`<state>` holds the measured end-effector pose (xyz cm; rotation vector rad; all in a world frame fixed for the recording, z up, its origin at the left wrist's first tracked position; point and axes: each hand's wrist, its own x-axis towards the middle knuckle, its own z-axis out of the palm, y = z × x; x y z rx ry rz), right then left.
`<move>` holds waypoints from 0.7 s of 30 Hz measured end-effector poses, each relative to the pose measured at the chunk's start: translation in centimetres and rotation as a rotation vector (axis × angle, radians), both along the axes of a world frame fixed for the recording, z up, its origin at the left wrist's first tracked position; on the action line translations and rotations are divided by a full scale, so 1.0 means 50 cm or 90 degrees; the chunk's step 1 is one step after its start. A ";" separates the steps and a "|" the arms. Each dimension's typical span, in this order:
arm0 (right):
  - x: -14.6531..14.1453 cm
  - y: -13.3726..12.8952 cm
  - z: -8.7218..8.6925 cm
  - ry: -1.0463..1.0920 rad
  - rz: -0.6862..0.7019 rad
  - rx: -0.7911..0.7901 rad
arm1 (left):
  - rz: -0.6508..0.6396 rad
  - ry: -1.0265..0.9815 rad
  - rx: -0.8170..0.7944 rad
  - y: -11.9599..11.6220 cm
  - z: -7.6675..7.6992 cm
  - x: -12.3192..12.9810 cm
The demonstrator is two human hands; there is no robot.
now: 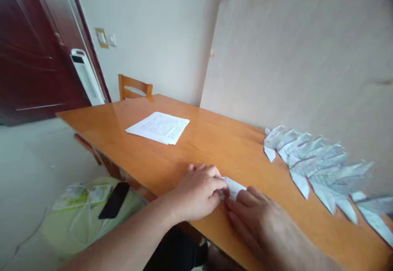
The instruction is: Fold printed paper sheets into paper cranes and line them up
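Note:
A small piece of folded paper [233, 186] lies on the wooden table near its front edge, with part of it covered by my fingers. My left hand [201, 191] grips its left end, the fingers curled with thumb and fingertips together. At the right end, my right hand [259, 215] presses on the paper with bent fingers, resting low against the tabletop. Both hands nearly meet over the paper. How its folds run underneath is hidden.
A stack of printed sheets [159, 127] lies farther back on the table [211, 140]. Several folded paper pieces [319, 160] stand in a row at the right, by a leaning board [294, 58]. A phone [115, 200] and cables rest on a covered seat at lower left.

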<state>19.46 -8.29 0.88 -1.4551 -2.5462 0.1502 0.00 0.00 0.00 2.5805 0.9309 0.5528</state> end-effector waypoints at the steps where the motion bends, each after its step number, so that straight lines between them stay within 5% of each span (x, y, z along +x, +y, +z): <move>1: -0.002 0.001 0.000 -0.010 -0.004 0.013 | 0.000 0.001 -0.002 -0.001 0.002 0.000; 21: -0.023 0.005 -0.015 0.001 0.012 0.047 | 0.003 -0.031 -0.102 0.008 0.023 -0.029</move>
